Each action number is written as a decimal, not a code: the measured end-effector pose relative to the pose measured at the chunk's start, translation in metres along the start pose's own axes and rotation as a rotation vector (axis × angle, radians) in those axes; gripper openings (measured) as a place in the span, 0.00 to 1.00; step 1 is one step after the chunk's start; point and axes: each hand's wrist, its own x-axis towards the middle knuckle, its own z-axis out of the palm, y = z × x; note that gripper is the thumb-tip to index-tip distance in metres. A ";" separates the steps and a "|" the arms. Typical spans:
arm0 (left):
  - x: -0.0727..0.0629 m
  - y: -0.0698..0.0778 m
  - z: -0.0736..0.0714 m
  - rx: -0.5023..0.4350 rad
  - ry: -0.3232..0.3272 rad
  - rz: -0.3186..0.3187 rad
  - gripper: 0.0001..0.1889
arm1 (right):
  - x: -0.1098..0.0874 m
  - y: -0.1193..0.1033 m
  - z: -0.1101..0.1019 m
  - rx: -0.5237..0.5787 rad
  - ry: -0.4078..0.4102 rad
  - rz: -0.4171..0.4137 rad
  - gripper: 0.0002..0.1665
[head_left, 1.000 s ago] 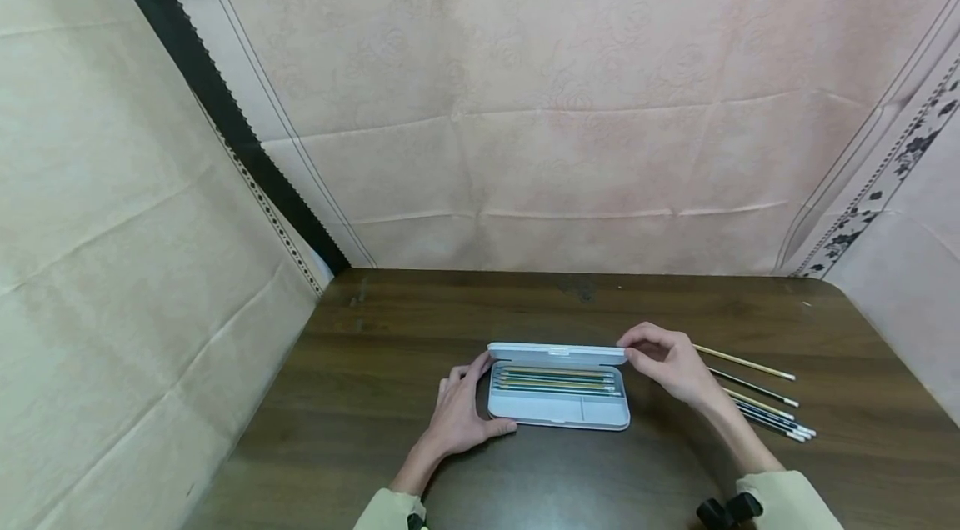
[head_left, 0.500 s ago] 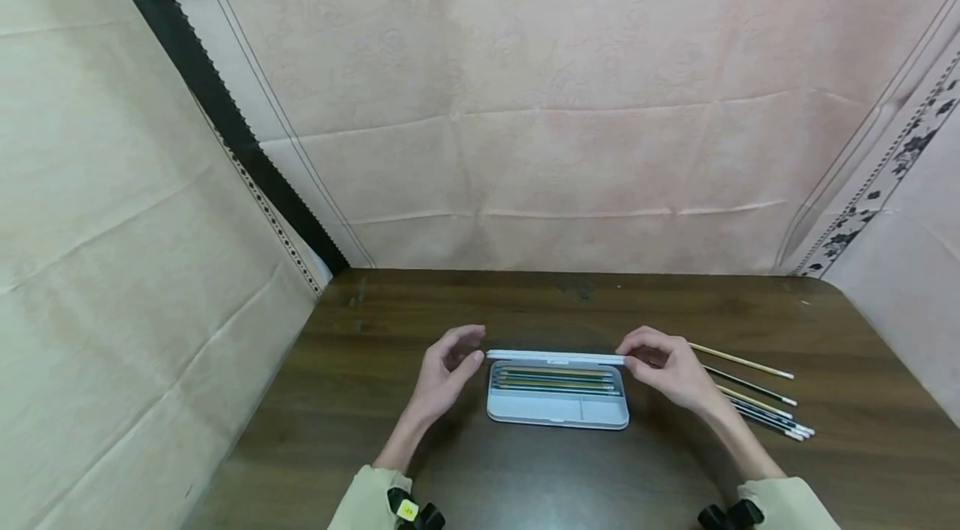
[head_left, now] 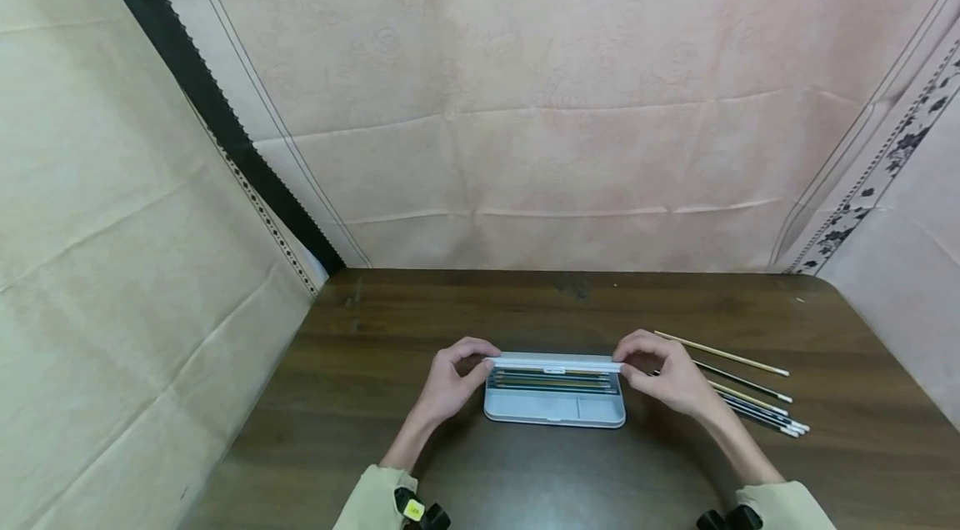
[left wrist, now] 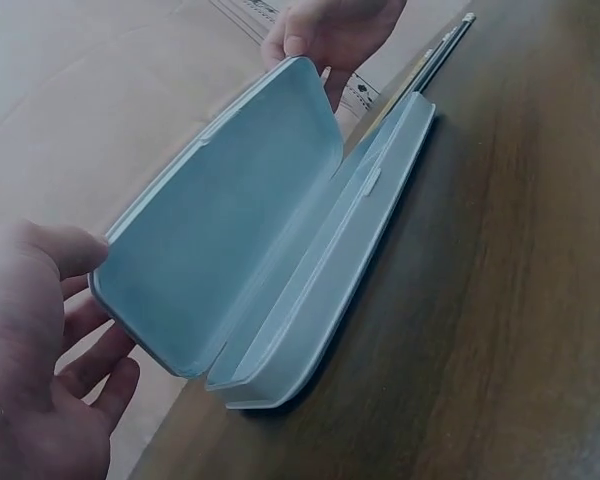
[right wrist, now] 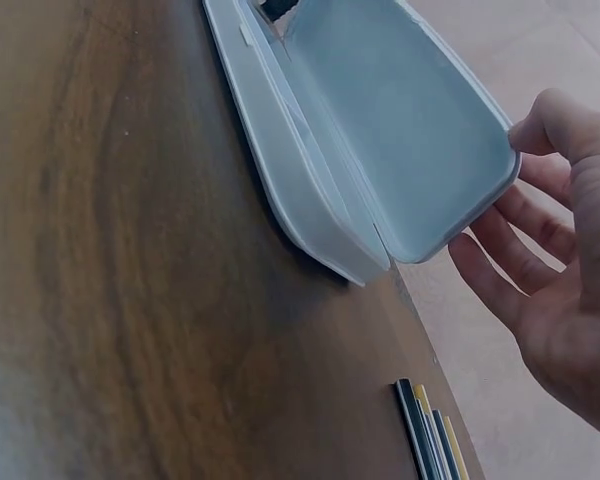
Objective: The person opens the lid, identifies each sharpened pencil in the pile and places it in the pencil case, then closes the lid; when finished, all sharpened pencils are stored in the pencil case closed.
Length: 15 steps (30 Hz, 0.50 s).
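Observation:
A pale blue pencil case (head_left: 534, 407) lies on the table with its lid (head_left: 555, 362) partly raised and tilted over the tray. Several pencils (head_left: 551, 382) lie side by side inside it, partly covered by the lid. My left hand (head_left: 447, 377) pinches the lid's left corner between thumb and fingers. At the opposite corner, my right hand (head_left: 662, 367) pinches the lid the same way. In the left wrist view the lid's inner face (left wrist: 230, 220) shows plain and smooth, with the left thumb on its edge.
Several loose pencils (head_left: 757, 407), yellow and dark, lie on the brown wooden table (head_left: 555, 472) to the right, partly behind the right hand and wrist. Pale patterned cloth (head_left: 570, 138) hangs behind the table's far edge and at both sides.
My left hand has let go of the case's left side, lifted, and now grips the lid's left corner. The lid has tilted forward over the tray; the right hand keeps its hold.

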 end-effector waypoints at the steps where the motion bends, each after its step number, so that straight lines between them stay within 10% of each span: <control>1: 0.000 -0.005 0.001 0.005 0.002 0.001 0.07 | 0.000 0.000 0.000 -0.006 -0.001 -0.001 0.17; 15: -0.012 -0.037 0.001 0.145 -0.032 0.118 0.11 | -0.009 -0.007 0.009 -0.166 -0.002 -0.084 0.22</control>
